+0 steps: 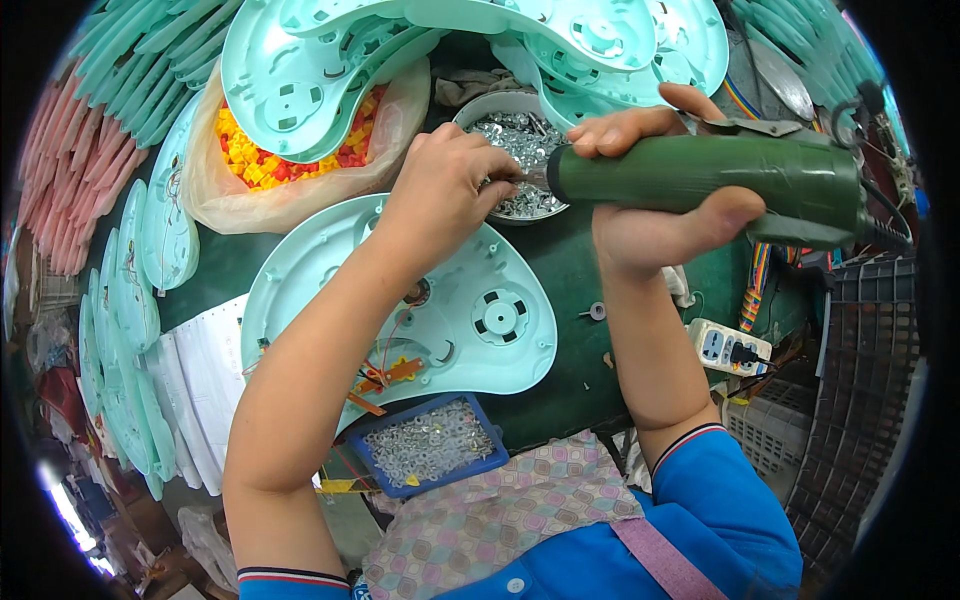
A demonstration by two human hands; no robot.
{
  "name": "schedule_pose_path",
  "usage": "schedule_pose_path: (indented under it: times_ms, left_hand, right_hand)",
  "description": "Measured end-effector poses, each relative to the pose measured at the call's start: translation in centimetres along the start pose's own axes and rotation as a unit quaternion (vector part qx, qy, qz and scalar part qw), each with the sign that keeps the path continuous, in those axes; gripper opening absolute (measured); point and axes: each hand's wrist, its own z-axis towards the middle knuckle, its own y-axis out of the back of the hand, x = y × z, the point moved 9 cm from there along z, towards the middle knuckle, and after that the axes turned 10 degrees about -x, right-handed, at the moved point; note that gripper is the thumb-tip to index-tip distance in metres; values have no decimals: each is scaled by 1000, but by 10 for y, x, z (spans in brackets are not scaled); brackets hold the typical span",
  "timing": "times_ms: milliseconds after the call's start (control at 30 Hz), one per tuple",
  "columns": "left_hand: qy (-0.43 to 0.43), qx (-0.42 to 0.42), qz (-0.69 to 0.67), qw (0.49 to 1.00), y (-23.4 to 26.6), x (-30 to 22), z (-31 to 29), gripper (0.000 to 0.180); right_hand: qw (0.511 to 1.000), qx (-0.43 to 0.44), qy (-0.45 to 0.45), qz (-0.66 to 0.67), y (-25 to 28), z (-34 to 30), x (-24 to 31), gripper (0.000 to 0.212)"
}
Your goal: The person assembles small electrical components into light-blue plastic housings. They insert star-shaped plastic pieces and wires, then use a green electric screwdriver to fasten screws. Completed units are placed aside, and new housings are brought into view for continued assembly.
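Observation:
My right hand (655, 238) grips a green power screwdriver (690, 180), held level with its tip toward the left. At that tip, the fingers of my left hand (447, 185) are pinched together; what is between them is too small to make out. Both hands are over the near side of a round metal bowl (540, 216) of small screws (518, 140). Below my left forearm lies a mint-green curved plastic shell (420, 350), hollow side up, with thin wires and a small orange-brown strip (405, 368) in it.
Mint-green shells (290, 110) are stacked at the back, beside a bag (240, 212) of yellow and red pieces. A blue tray (490, 460) of small clear parts sits near me. More shells (130, 300) stand left; a power strip (722, 345) and dark crate (870, 370) are right.

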Motion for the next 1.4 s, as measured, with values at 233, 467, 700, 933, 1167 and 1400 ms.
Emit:
schedule_pose_path:
  times_ms: [233,467,700,933,1167,1400]
  left_hand:
    - [-14,-49,-30,998,13,0,-9,13]
    - [24,-62,-84,994,22,3,-16,13]
    - [-11,-81,-107,991,16,9,-16,15]
    - [-46,-89,-49,994,30,0,-23,18]
    - [-93,-110,33,989,67,-19,-51,20]
    - [44,-94,-8,995,87,6,-98,18]
  right_hand:
    - [996,-3,24,86,1,2,11,109]
    - [996,16,13,90,-9,-1,14,107]
    - [999,9,16,42,-13,-1,13,105]
    - [994,34,-9,105,-20,-5,11,108]
    - [982,71,-60,163,-43,-22,7,110]
    - [980,104,-143,92,-54,-53,-5,108]
